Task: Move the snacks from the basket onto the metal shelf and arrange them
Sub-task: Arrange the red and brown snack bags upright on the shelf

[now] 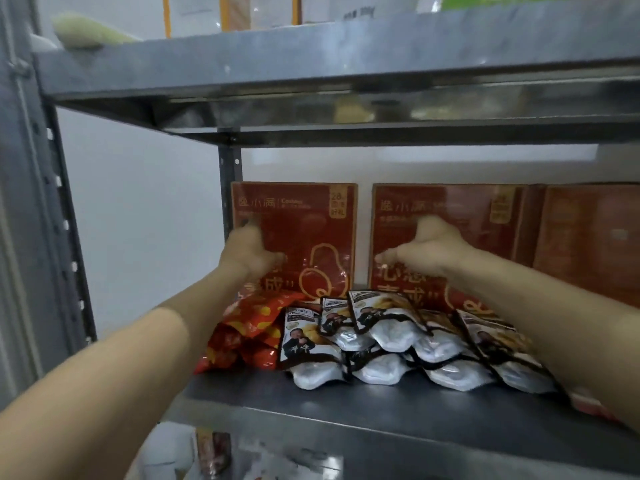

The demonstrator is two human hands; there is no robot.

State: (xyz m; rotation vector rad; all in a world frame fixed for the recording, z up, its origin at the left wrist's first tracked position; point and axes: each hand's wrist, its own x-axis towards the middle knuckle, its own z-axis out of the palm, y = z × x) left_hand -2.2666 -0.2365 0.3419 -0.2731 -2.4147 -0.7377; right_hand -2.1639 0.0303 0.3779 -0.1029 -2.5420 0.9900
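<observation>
Three red snack boxes stand upright along the back of the metal shelf (263,398). My left hand (247,251) rests flat against the front of the left red box (311,237), thumb spread to the right. My right hand (433,244) presses on the middle red box (460,206), thumb out to the left. Neither hand grips anything. In front of the boxes lie several silver-white pouches (391,337) with dark trim, piled overlapping. Red and orange packets (249,334) are heaped at their left. The basket is out of view.
The upper shelf board (311,74) hangs low above the boxes. A grey upright post (52,202) stands at the left and a back post (228,161) in the left rear corner. The third red box (588,237) fills the right rear. Blurred goods show on the lower level (214,448).
</observation>
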